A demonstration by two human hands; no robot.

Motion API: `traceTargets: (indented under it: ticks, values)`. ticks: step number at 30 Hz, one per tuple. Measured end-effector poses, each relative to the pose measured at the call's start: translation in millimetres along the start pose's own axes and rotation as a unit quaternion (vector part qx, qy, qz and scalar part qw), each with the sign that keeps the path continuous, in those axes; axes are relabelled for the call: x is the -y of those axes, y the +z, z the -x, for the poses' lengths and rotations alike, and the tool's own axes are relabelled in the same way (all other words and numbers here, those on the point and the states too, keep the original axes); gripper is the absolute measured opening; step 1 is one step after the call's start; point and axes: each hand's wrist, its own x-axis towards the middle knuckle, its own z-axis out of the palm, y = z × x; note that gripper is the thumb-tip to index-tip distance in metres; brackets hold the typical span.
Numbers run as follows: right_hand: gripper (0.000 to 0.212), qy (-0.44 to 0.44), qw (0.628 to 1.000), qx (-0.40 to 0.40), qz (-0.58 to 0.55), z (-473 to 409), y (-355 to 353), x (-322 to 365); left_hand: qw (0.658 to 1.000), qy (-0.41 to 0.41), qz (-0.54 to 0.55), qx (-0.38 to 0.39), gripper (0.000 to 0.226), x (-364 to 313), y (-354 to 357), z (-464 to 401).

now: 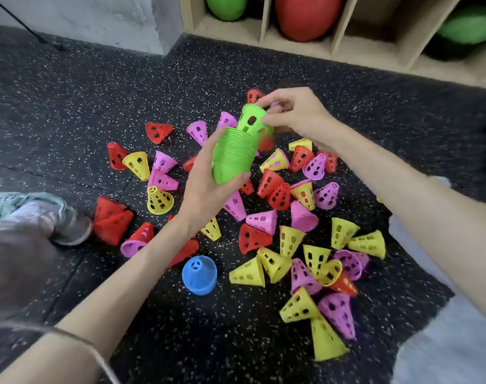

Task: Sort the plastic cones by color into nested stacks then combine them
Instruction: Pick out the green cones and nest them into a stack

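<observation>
My left hand (pixel 205 189) grips a nested stack of green cones (pixel 232 155) around its lower part, held tilted above the floor. My right hand (pixel 294 112) pinches the topmost green cone (pixel 252 120) at the upper end of that stack. Below and around lie several loose red, yellow and pink cones, such as a red cone (pixel 158 131), a yellow cone (pixel 137 164) and a pink cone (pixel 264 220). A short blue cone stack (pixel 199 274) stands upright on the floor near my left forearm.
The speckled black rubber floor (pixel 69 106) carries everything. A wooden cubby shelf (pixel 338 48) with green and red balls stands at the back. A shoe (pixel 56 217) rests at the left beside the cones. Light fabric (pixel 444 342) lies at the lower right.
</observation>
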Motion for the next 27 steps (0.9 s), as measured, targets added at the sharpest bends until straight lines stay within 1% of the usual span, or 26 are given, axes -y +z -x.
traceTargets:
  ticks: [5,8,11,14,16,21,24,27]
  values:
    - [0.020,-0.009,1.000,0.018,-0.017,56.7,14.9,3.7,0.999,0.013,0.001,0.049,0.084,-20.7,0.3,27.3]
    - [0.017,-0.003,1.000,-0.007,-0.008,85.8,26.7,-7.4,0.997,0.004,-0.005,0.073,0.086,-28.6,4.3,44.3]
    - [0.015,0.022,0.999,-0.012,-0.026,114.3,39.0,-16.8,0.994,-0.029,0.003,0.102,0.086,-28.7,6.7,64.8]
    - [0.016,0.043,0.999,0.014,-0.015,138.9,48.5,-21.7,0.990,-0.064,0.000,0.128,0.086,-24.4,8.2,90.0]
    - [0.018,0.057,0.998,0.031,-0.018,151.0,53.2,-24.2,0.989,-0.082,-0.002,0.125,0.085,-24.9,10.0,107.6]
    - [0.024,0.086,0.995,0.036,-0.025,181.6,75.0,-32.6,0.989,-0.114,-0.027,0.086,0.083,-32.7,13.4,149.8]
    - [0.026,0.097,0.994,0.037,-0.018,199.1,93.7,-42.0,0.987,-0.122,-0.056,0.083,0.080,-31.7,6.9,168.1]
    - [0.023,0.114,0.993,0.019,-0.015,213.7,114.9,-49.1,0.983,-0.139,-0.080,0.091,0.078,-27.4,-3.6,182.5]
